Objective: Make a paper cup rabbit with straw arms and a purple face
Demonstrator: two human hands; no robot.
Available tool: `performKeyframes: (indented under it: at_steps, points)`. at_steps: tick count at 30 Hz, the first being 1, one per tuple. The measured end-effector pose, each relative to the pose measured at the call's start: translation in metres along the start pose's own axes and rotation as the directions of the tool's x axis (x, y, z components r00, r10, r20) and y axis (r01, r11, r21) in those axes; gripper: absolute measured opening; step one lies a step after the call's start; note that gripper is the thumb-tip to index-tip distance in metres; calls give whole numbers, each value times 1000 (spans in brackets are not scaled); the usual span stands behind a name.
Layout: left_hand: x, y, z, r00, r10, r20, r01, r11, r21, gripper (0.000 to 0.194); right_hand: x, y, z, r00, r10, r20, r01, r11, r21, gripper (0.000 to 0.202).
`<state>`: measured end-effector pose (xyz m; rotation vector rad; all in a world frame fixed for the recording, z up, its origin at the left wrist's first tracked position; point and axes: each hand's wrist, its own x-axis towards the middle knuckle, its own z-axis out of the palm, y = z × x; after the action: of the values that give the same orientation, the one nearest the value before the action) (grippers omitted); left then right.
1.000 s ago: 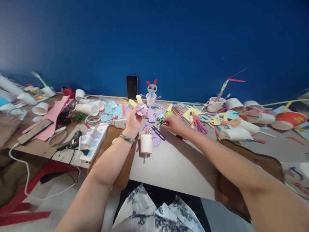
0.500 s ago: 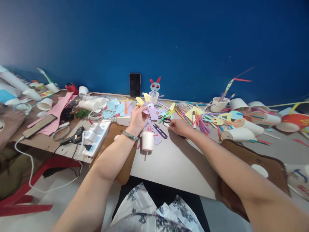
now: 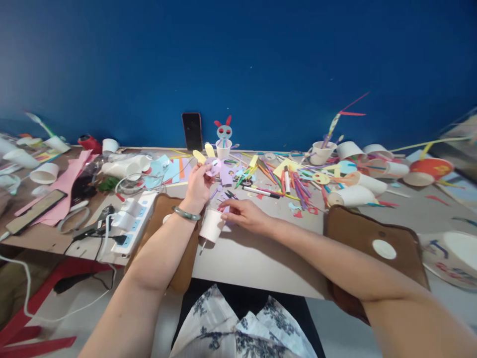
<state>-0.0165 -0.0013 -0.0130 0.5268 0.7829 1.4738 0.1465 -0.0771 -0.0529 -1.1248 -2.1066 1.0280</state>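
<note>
In my left hand [image 3: 200,185] is a purple paper rabbit head [image 3: 213,167] with yellow ears [image 3: 199,157], pinched between thumb and fingers. Below it a white paper cup [image 3: 212,225] leans to one side, with a thin stick [image 3: 202,244] poking out of its lower end. My right hand [image 3: 244,215] has its fingertips and thumb at the cup's upper edge. Just beyond those fingers lies a dark-handled tool [image 3: 231,195], partly covered. A marker with a black cap [image 3: 261,192] rests on the table to the right of it.
A finished cup figure with a grey face [image 3: 224,132] and a propped phone [image 3: 192,131] stand at the blue wall. Colored sticks [image 3: 300,191], paper scraps and several cups spread rightward. A power strip [image 3: 139,223] and brown pads [image 3: 376,243] flank my arms.
My right hand has moved left and nearer, from beside the marker to the paper cup. The cup has tilted. My left hand still holds the rabbit head, and the view has shifted a little.
</note>
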Motion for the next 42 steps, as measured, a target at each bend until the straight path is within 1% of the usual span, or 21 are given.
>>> performKeyframes:
  at_steps: [3,5,7,9,11,12,14,16,17,19,21,23,24,25,27,29,31,34,37,39,42]
  points:
    - [0,-1,-1,1000,6,1,-6,1000,5,24,-3,-2,1,1000,13,6,-14,991,132,48]
    - [1,-1,-1,1000,9,0,-9,1000,10,24,-5,-3,0,999,-8,46,0,986,164,48]
    - [1,-2,-1,1000,12,2,-12,1000,13,24,-7,-5,-1,992,-58,110,40,987,157,50]
    - [1,-2,-1,1000,19,10,-19,1000,13,24,-11,-7,0,980,-120,158,104,989,108,49]
    - [0,-3,-1,999,25,19,-25,1000,10,24,-14,-8,1,967,-170,188,169,985,22,39]
    - [0,-3,-1,999,28,23,-28,1000,9,25,-15,-8,1,965,-182,187,191,981,-33,34]
    - [-1,-3,-1,999,31,23,-31,999,10,25,-17,-8,0,972,-182,148,203,969,-143,29]
    - [-2,-3,-1,999,30,24,-30,999,16,25,-16,-5,-4,983,-164,79,178,960,-216,27]
    - [-2,-3,-1,999,30,26,-31,999,18,25,-16,-3,-8,990,-137,43,143,954,-262,29]
    - [-2,-3,-1,999,32,30,-33,999,17,25,-13,4,-20,999,-43,-31,27,921,-389,37]
    - [-2,-3,-1,999,31,33,-32,999,14,25,-9,15,-37,987,76,-140,-140,832,-537,43]
    - [-2,-2,0,999,28,30,-28,999,15,26,-6,29,-57,957,147,-248,-271,754,-598,37]
    - [-2,-2,0,999,23,26,-23,1000,16,26,-5,37,-68,934,187,-306,-344,705,-620,35]
    - [-2,-2,0,1000,16,19,-17,1000,19,27,-5,45,-79,901,226,-370,-422,650,-632,37]
    - [-2,-2,1,1000,5,3,-6,1000,25,29,-7,63,-101,820,299,-488,-567,542,-620,46]
    - [-1,-2,1,1000,1,-7,-1,1000,28,28,-12,79,-119,749,378,-544,-661,462,-591,50]
    - [-1,-3,0,1000,1,-5,-1,1000,29,27,-17,91,-135,711,428,-558,-703,418,-575,49]
    - [-1,-4,0,1000,0,4,0,999,32,27,-24,102,-152,691,453,-563,-722,397,-567,38]
    - [0,-5,-1,1000,1,-6,-1,999,34,28,-29,106,-164,671,451,-589,-741,399,-539,31]
    - [0,-5,-1,1000,-2,-10,2,999,32,28,-30,104,-171,648,445,-619,-761,408,-504,29]
    - [-1,-5,0,1000,-8,-7,9,1000,25,30,-32,94,-182,605,415,-679,-789,429,-440,31]
